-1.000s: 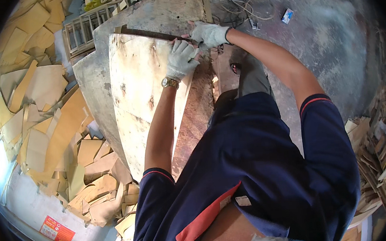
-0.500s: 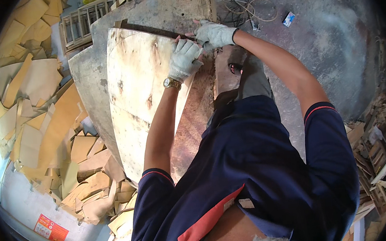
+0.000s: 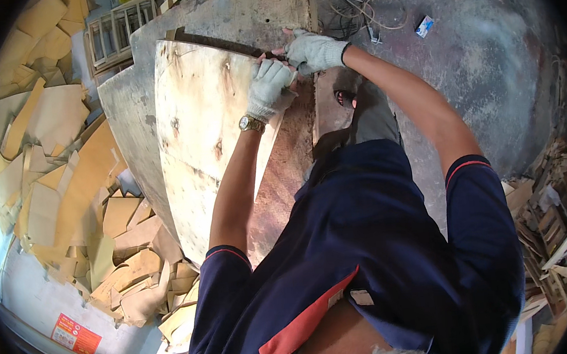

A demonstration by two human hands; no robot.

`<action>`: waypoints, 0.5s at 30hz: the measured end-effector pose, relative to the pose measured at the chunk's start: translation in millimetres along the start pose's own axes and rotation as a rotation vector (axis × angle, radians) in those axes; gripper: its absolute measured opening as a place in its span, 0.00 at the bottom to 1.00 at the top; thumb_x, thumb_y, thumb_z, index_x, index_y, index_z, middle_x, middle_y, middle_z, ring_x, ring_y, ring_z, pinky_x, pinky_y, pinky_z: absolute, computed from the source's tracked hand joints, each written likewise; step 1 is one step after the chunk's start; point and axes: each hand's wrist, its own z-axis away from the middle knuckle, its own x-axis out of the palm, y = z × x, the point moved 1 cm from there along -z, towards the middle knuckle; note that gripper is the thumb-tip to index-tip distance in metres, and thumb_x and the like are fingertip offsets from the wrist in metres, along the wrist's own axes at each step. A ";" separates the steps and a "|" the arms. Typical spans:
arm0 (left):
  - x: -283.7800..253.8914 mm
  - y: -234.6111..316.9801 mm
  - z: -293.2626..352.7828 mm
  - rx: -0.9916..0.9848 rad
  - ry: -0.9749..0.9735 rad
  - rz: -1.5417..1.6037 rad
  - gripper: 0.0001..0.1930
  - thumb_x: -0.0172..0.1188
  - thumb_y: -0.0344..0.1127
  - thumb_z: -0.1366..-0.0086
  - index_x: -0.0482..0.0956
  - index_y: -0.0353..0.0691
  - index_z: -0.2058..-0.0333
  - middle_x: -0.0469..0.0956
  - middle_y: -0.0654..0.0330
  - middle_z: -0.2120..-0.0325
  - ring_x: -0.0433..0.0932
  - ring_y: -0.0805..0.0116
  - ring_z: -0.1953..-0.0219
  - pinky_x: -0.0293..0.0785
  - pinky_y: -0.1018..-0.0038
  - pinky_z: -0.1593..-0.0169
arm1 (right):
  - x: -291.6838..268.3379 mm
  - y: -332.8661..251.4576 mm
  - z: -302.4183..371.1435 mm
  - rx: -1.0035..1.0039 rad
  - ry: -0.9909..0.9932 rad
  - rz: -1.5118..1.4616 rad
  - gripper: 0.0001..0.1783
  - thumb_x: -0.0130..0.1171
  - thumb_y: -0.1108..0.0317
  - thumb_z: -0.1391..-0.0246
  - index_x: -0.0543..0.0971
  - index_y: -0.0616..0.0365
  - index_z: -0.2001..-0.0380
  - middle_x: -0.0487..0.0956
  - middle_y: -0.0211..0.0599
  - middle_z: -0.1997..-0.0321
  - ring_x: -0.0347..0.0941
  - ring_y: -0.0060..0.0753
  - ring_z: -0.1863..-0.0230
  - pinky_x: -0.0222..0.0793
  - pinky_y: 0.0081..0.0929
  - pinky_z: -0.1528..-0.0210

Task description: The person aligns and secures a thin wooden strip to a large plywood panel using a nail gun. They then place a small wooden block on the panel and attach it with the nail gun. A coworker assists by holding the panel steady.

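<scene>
A pale plywood sheet (image 3: 197, 110) with dark knots and stains lies on a larger, worn grey-brown board (image 3: 131, 116). Along its far edge runs a narrow dark strip (image 3: 225, 45). My left hand (image 3: 269, 89), in a whitish knit glove with bare fingertips, is closed over the sheet's far right corner. Just beyond it, my right hand (image 3: 316, 49), gloved the same way, is closed at the strip's right end. The glove hides the exact grip. A wristwatch (image 3: 250, 123) sits on my left wrist.
Stacked plywood offcuts (image 3: 62, 189) fill the left side. A slatted wooden frame (image 3: 124, 32) stands at the far left. Coiled cables (image 3: 363, 13) and a small blue-and-white box (image 3: 425, 26) lie on the concrete floor (image 3: 477, 72). Wood scraps (image 3: 554, 221) are piled at right.
Both hands keep nearly the same place on the sheet and strip. The whole view has shifted very slightly; nothing is visibly taken up or let go.
</scene>
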 end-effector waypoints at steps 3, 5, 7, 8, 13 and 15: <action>-1.4 -0.6 0.8 -0.047 -0.056 0.003 0.19 0.72 0.35 0.55 0.77 0.44 0.64 0.76 0.58 0.65 0.75 0.55 0.57 0.66 0.54 0.39 | 2.4 1.5 -1.4 -0.012 0.038 -0.021 0.11 0.71 0.62 0.58 0.83 0.53 0.71 0.82 0.34 0.66 0.76 0.37 0.46 0.41 0.54 0.22; -1.1 -1.0 1.3 -0.045 -0.072 -0.008 0.21 0.73 0.36 0.57 0.77 0.44 0.62 0.75 0.57 0.64 0.75 0.54 0.56 0.65 0.53 0.37 | 2.7 1.8 -1.7 -0.018 0.051 -0.022 0.10 0.71 0.63 0.58 0.83 0.53 0.71 0.83 0.34 0.65 0.76 0.36 0.46 0.41 0.54 0.22; 0.3 -1.8 2.1 -0.043 -0.084 -0.017 0.23 0.73 0.36 0.58 0.77 0.44 0.60 0.75 0.57 0.63 0.74 0.53 0.55 0.64 0.53 0.36 | 1.9 2.0 -1.8 0.048 -0.019 -0.006 0.09 0.70 0.64 0.58 0.82 0.53 0.71 0.83 0.35 0.64 0.76 0.36 0.45 0.41 0.54 0.22; 1.2 -2.2 2.9 -0.043 -0.092 -0.017 0.24 0.73 0.36 0.58 0.77 0.44 0.60 0.75 0.56 0.63 0.74 0.53 0.54 0.63 0.52 0.36 | 1.2 0.5 -1.1 0.037 -0.029 0.004 0.09 0.70 0.65 0.58 0.82 0.53 0.71 0.83 0.35 0.63 0.76 0.36 0.44 0.41 0.54 0.22; 1.2 -1.1 5.6 -0.024 -0.096 -0.044 0.23 0.72 0.37 0.59 0.77 0.46 0.61 0.74 0.57 0.62 0.73 0.53 0.53 0.63 0.52 0.37 | -4.6 -4.8 -5.4 0.104 -0.130 0.023 0.12 0.71 0.63 0.60 0.80 0.55 0.72 0.83 0.34 0.58 0.71 0.37 0.37 0.41 0.54 0.22; -0.9 0.0 3.7 -0.017 -0.095 -0.054 0.26 0.74 0.36 0.60 0.78 0.46 0.58 0.74 0.57 0.60 0.73 0.51 0.52 0.63 0.52 0.35 | -6.6 -7.2 -6.5 0.100 -0.083 0.050 0.14 0.71 0.60 0.62 0.81 0.54 0.72 0.83 0.34 0.58 0.72 0.38 0.38 0.41 0.54 0.22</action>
